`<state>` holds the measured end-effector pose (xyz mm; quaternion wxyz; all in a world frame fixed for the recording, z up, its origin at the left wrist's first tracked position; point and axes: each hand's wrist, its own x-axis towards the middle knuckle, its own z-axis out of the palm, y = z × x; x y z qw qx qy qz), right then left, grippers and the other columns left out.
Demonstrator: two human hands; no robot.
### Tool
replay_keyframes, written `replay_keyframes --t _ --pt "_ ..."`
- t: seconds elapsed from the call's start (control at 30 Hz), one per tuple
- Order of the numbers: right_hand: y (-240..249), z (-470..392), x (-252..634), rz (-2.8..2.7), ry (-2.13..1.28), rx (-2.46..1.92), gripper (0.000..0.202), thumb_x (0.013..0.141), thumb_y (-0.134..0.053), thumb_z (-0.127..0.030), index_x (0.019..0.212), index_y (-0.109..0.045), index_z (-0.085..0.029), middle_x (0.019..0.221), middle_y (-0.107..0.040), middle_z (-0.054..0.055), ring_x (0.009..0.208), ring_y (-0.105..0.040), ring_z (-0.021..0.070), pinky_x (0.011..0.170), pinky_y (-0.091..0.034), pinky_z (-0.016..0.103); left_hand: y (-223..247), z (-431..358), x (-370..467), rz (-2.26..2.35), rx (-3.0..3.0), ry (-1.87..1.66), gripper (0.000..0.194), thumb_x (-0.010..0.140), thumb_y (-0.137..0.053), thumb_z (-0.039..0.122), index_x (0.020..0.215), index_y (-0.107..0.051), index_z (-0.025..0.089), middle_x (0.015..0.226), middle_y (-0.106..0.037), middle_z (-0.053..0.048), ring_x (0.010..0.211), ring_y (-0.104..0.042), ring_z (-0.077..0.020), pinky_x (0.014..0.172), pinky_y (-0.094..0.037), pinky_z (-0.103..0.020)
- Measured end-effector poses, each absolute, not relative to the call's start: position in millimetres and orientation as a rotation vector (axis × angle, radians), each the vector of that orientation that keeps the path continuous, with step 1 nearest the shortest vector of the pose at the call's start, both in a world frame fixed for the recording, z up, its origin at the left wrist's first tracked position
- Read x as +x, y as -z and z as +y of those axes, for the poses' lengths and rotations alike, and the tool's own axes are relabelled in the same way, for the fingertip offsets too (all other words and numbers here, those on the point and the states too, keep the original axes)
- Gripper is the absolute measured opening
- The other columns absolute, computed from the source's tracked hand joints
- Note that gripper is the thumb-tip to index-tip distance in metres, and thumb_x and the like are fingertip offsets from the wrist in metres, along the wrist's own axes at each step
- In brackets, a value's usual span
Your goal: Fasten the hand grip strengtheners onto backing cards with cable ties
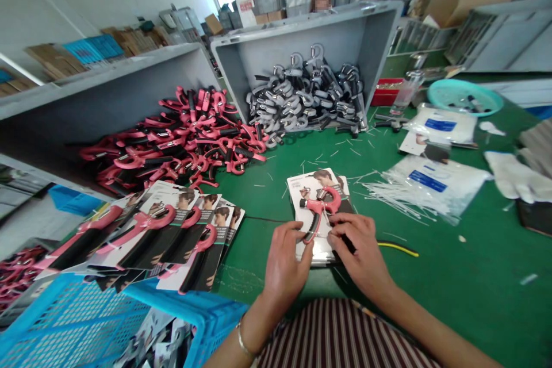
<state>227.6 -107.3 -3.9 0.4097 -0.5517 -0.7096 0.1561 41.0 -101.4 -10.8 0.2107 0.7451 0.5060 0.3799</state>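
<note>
Thumb and fingers of the left hand (287,261) are clamped on one pink tool (334,200), on a printed card (298,198) atop the counter (457,276); the right hand (362,244) has fingertips at the tool's white tie (325,213), whether pinching I cannot tell. From that card: nine o'clock, at least four carded pink tools (144,221); ten, a pink heap (207,133) too tangled to count; twelve, one bin (382,57) of uncountable grey tools (297,98); two to three, two clear bags (463,184), one blue label (426,180) each, unreadably small.
</note>
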Motion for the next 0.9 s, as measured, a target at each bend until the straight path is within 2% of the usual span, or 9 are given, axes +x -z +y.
replay_keyframes --t 0.17,0.23,0.3,0.43,0.53,0.6,0.7,0.8,0.9 --pt "8.6 -111.6 230.9 -1.878 -0.385 -1.377 0.011 0.095 -0.051 -0.022 0.089 -0.06 -0.022 0.116 -0.063 0.007 0.112 -0.05 0.0258 0.1 -0.034 0.047 10.2 -81.3 49.4 1.445 1.683 -1.115 0.042 0.078 -0.071 0.026 0.116 -0.055 0.021 0.124 -0.055 -0.011 0.119 -0.052 -0.0262 0.102 -0.042 -0.044" --pt "13.5 -117.0 252.1 -1.906 -0.419 -1.365 0.012 0.097 -0.05 -0.027 0.102 -0.06 -0.023 0.122 -0.061 0.008 0.118 -0.049 0.0257 0.102 -0.036 0.046 13.0 -71.9 52.6 1.484 1.524 -1.105 0.056 0.071 -0.077 0.028 0.122 -0.054 0.018 0.126 -0.053 -0.013 0.118 -0.053 -0.0282 0.1 -0.043 -0.043" --pt "26.3 -127.0 285.8 -1.921 -0.364 -1.48 0.03 0.095 -0.053 -0.038 0.12 -0.055 -0.023 0.133 -0.055 0.011 0.124 -0.046 0.0288 0.103 -0.036 0.049 15.1 -65.7 53.8 1.489 1.317 -1.032 0.066 0.066 -0.08 0.031 0.125 -0.054 0.016 0.127 -0.053 -0.016 0.113 -0.056 -0.0299 0.094 -0.046 -0.042" --pt "63.7 -152.6 348.7 -2.111 -0.14 -1.85 0.081 0.077 -0.064 -0.064 0.141 -0.045 -0.018 0.14 -0.049 0.021 0.123 -0.045 0.0439 0.094 -0.039 0.062 13.1 -59.3 53.5 1.433 1.325 -0.941 0.064 0.066 -0.081 0.038 0.123 -0.062 0.017 0.122 -0.061 -0.014 0.114 -0.056 -0.0328 0.099 -0.041 -0.042" --pt "75.6 -161.1 360.2 -2.282 -0.206 -1.882 0.068 0.082 -0.061 -0.05 0.139 -0.051 -0.016 0.127 -0.058 0.022 0.109 -0.055 0.0392 0.087 -0.046 0.055 7.0 -47.4 50.5 1.376 1.507 -0.908 0.053 0.07 -0.078 0.041 0.117 -0.068 0.02 0.112 -0.067 -0.01 0.108 -0.058 -0.0312 0.097 -0.041 -0.039" --pt "70.2 -159.4 357.9 -2.269 -0.366 -1.857 0.053 0.083 -0.058 -0.038 0.13 -0.059 -0.013 0.116 -0.062 0.02 0.101 -0.058 0.0342 0.088 -0.048 0.051 1.5 -35.6 43.4 1.295 1.535 -0.846 0.041 0.075 -0.072 0.043 0.109 -0.072 0.019 0.101 -0.07 -0.007 0.094 -0.062 -0.0271 0.086 -0.044 -0.034" --pt "52.3 -158.5 362.8 -1.906 -0.899 -1.86 0.043 0.081 -0.057 -0.04 0.114 -0.068 -0.014 0.106 -0.067 0.016 0.098 -0.062 0.032 0.093 -0.049 0.047 -8.4 -23.9 23.1 1.187 1.485 -0.786 0.035 0.079 -0.069 0.042 0.103 -0.074 0.017 0.093 -0.072 -0.006 0.083 -0.062 -0.0222 0.074 -0.045 -0.029" --pt "39.4 -171.6 376.0 -1.165 -1.624 -1.651 0.043 0.086 -0.055 -0.047 0.116 -0.068 -0.02 0.107 -0.071 0.012 0.099 -0.066 0.0303 0.086 -0.053 0.04 -17.6 -28.1 0.9 1.185 1.313 -0.875 0.038 0.077 -0.073 0.038 0.107 -0.07 0.015 0.099 -0.071 -0.006 0.085 -0.064 -0.0201 0.073 -0.047 -0.027" --pt "35.9 -189.9 369.1 -0.676 -1.883 -1.306 0.044 0.084 -0.063 -0.045 0.122 -0.065 -0.023 0.108 -0.071 0.011 0.086 -0.067 0.0249 0.073 -0.054 0.035 -22.7 -40.4 -7.9 1.183 1.031 -1.04 0.04 0.076 -0.075 0.035 0.109 -0.064 0.015 0.097 -0.071 -0.006 0.078 -0.065 -0.0171 0.067 -0.048 -0.024"
